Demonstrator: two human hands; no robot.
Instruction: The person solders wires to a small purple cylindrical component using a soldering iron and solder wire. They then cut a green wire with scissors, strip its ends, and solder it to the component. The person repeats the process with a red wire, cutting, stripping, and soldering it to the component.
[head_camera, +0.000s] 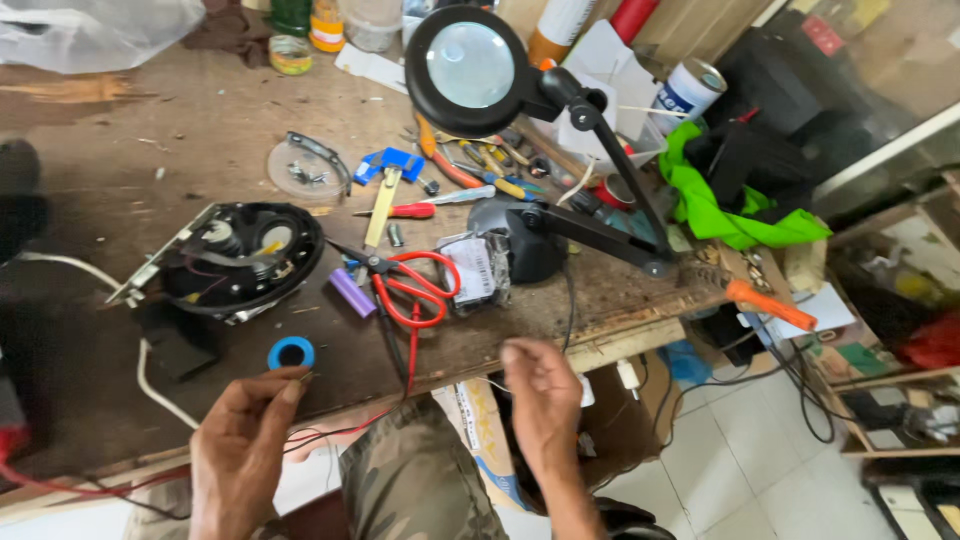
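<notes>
My left hand (243, 435) is at the front edge of the wooden workbench (120, 150), its fingertips pinched on a thin wire end just under a blue tape roll (291, 352). My right hand (543, 395) hangs past the bench edge with fingers curled; whether it holds a wire is unclear. A red lead (330, 432) runs between the hands. Ahead lie red-handled scissors (415, 290), a purple battery cell (351, 292) and an opened black round device (240, 255).
A black magnifier lamp (470, 62) on a jointed arm stands over the bench. Screwdrivers, pliers and a clear lid with screws lie behind. A green cloth (715, 215), cans and an orange-handled tool (770, 305) sit right. White tiled floor lies below right.
</notes>
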